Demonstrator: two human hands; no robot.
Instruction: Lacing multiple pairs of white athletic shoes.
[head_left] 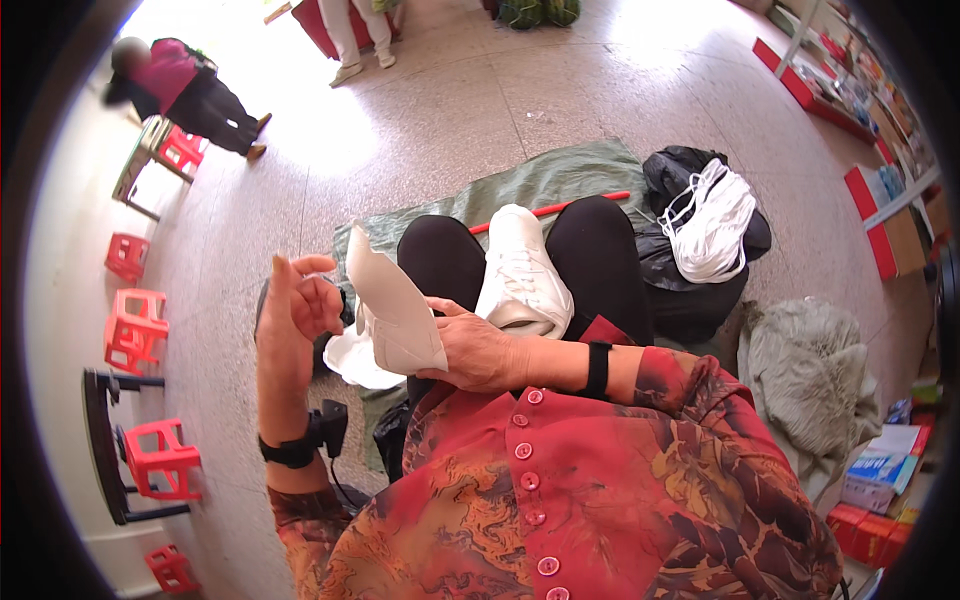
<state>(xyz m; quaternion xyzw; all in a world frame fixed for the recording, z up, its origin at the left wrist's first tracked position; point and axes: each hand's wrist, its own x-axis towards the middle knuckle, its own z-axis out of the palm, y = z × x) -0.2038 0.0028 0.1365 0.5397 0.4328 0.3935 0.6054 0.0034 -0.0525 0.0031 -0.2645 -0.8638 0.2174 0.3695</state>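
Speckled stone floor (pixel 290 215) fills the room, with red plastic stools (pixel 165 458) along the left edge of the frame and stocked shelves at the upper right. A green woven sheet (pixel 590 165) covers the floor at centre, probably to keep work clean.

Left of centre, the right hand (pixel 480 350) grips a curved, white, leather-like shoe upper (pixel 395 310) by its lower edge, holding it tilted up, perhaps to leave its other edge within reach. The left hand (pixel 305 300) is raised just beside it, fingers loosely curled; whether they pinch something thin, I cannot tell. A white laced shoe (pixel 520 275) sits between the black-trousered knees, which seem to steady it. A looped bundle of white laces (pixel 712 225) lies on a black plastic bag (pixel 690 175) at the upper right, presumably for easy reach.

Printing on the blue-and-white carton (pixel 880 468) at the lower right is too small to read; no lettering is legible on the white pieces.
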